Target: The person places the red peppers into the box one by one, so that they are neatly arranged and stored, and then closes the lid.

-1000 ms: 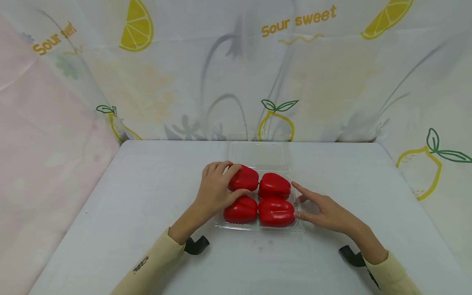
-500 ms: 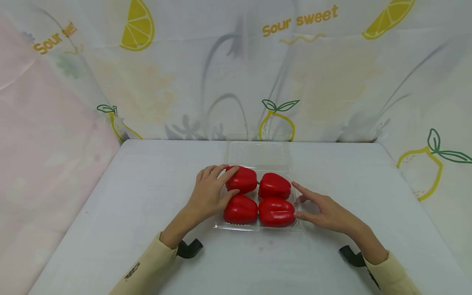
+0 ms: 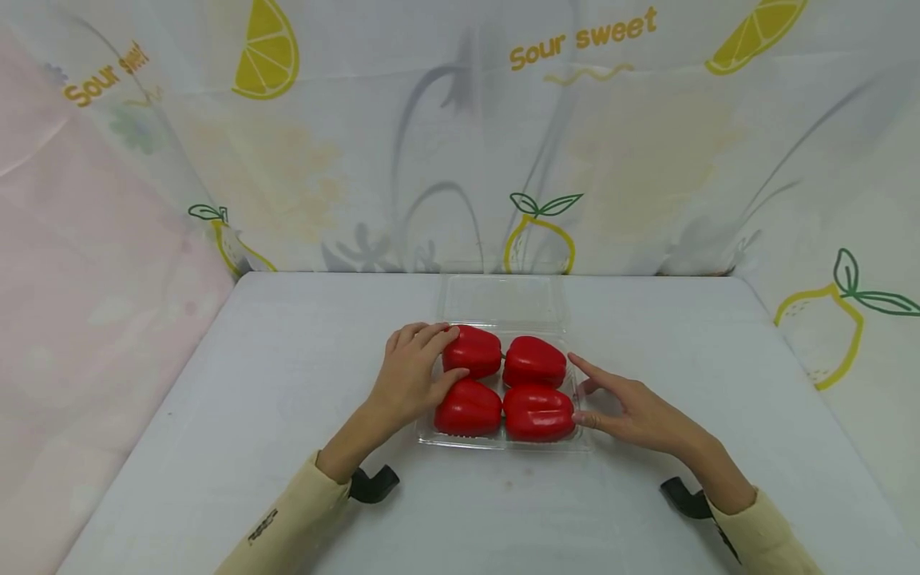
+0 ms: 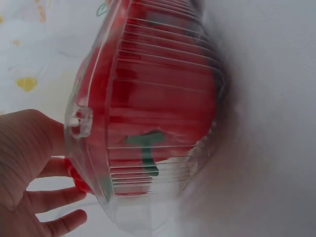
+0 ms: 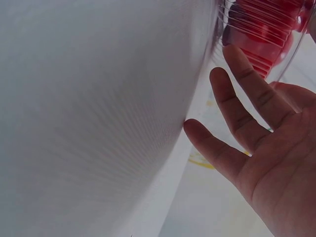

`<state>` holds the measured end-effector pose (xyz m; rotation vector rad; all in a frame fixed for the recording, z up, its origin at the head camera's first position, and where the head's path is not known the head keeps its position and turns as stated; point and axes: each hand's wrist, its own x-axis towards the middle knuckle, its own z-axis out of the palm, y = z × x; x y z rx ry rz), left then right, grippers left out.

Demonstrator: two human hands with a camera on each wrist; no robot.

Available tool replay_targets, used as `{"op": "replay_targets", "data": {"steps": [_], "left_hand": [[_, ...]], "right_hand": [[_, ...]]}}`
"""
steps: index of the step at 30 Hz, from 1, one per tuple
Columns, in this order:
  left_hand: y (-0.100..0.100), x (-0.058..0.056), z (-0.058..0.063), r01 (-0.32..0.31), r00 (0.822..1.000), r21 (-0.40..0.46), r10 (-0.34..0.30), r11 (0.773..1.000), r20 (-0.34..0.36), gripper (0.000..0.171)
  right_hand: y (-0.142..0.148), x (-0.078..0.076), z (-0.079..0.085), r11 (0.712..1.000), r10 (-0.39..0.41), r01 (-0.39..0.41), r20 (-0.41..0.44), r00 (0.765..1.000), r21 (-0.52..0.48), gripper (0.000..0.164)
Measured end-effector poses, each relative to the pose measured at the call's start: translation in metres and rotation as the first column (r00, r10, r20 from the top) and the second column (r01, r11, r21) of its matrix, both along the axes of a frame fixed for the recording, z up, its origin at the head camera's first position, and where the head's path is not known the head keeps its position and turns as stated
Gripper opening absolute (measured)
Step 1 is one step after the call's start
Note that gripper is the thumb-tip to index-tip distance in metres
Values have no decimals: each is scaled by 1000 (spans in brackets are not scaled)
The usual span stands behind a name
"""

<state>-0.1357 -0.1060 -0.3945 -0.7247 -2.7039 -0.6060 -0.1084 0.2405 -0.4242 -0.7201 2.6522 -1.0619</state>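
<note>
A clear plastic clamshell container [image 3: 460, 442] lies open and holds several red bell peppers in two rows. My left hand [image 3: 408, 375] grips the back-left bell pepper [image 3: 476, 352], thumb on its near side and fingers over its far left end. In the left wrist view, the front-left bell pepper [image 4: 163, 94] shows through the ribbed wall, with a green stem [image 4: 148, 150]. My right hand [image 3: 632, 407] touches the container's right side with thumb and index finger spread. Its other fingers [image 5: 237, 111] extend loosely beside the wall in the right wrist view.
The container's clear lid [image 3: 503, 302] lies folded back toward the printed backdrop [image 3: 446, 144]. A white cloth covers the table [image 3: 287, 343]. Black curved pieces [image 3: 374, 485] stick out at both sleeves.
My left hand has shifted a little left and toward me, and the back-left bell pepper has moved slightly left with it. My right hand and the container have stayed in place.
</note>
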Motion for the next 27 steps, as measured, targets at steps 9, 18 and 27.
{"op": "replay_targets", "data": {"steps": [9, 18, 27], "left_hand": [[-2, -1, -1, 24, 999, -57, -26, 998, -43, 60], [-3, -3, 3, 48, 998, -138, -52, 989, -27, 62], [0, -6, 10, 64, 998, -180, -60, 982, 27, 54]], "right_hand": [[0, -1, 0, 1000, 1, -1, 0, 1000, 6, 83], [0, -1, -1, 1000, -4, 4, 9, 1000, 15, 83], [0, -1, -1, 1000, -15, 14, 25, 1000, 10, 82]]}}
